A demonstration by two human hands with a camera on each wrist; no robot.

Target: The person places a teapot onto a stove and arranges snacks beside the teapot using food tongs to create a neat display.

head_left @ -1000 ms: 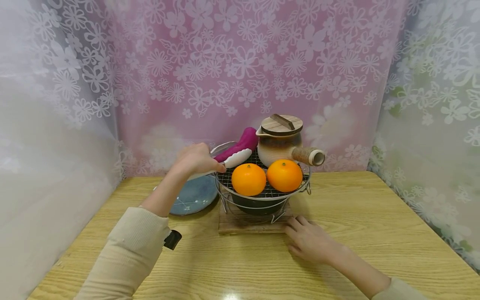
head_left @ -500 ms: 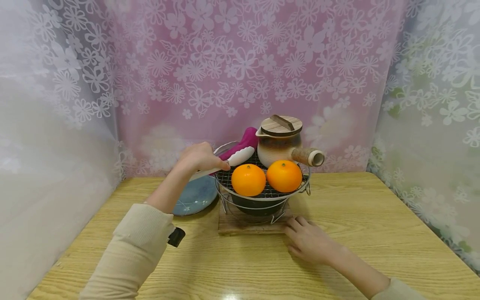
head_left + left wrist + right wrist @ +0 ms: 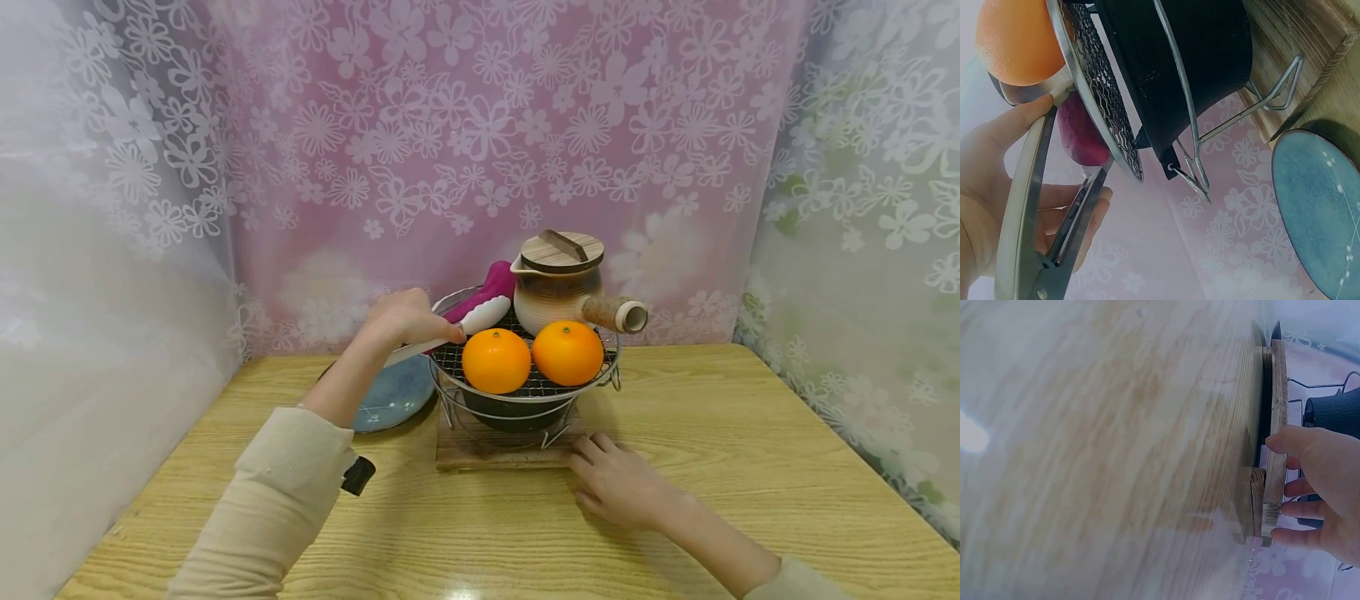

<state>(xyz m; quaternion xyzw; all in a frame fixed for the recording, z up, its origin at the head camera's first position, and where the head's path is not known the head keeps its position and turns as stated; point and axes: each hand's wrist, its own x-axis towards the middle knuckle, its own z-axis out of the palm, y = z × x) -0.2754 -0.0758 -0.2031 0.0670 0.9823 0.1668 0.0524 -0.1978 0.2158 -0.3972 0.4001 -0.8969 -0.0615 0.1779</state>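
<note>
My left hand (image 3: 407,318) grips tongs (image 3: 1022,200) with white scalloped heads. A purple sweet potato (image 3: 497,282) lies between those heads, over the left back of the round wire grill (image 3: 542,385). In the left wrist view, the sweet potato (image 3: 1079,131) sits right at the mesh, and my thumb presses one tong arm while the fingers curl round the other. My right hand (image 3: 618,483) holds the near right corner of the wooden board (image 3: 487,454) beneath the grill. The right wrist view shows the thumb and fingers on the edge of this board (image 3: 1277,394).
Two oranges (image 3: 496,361) sit at the grill's front. Behind them stands a clay teapot (image 3: 551,300) with a wooden lid and a side handle. A black bowl (image 3: 517,412) hangs under the mesh. On the table left of the board lies a blue plate (image 3: 393,396).
My left hand has shifted slightly right with the tongs. The sweet potato's upper end has sunk a little toward the grill. The right hand stays at the board.
</note>
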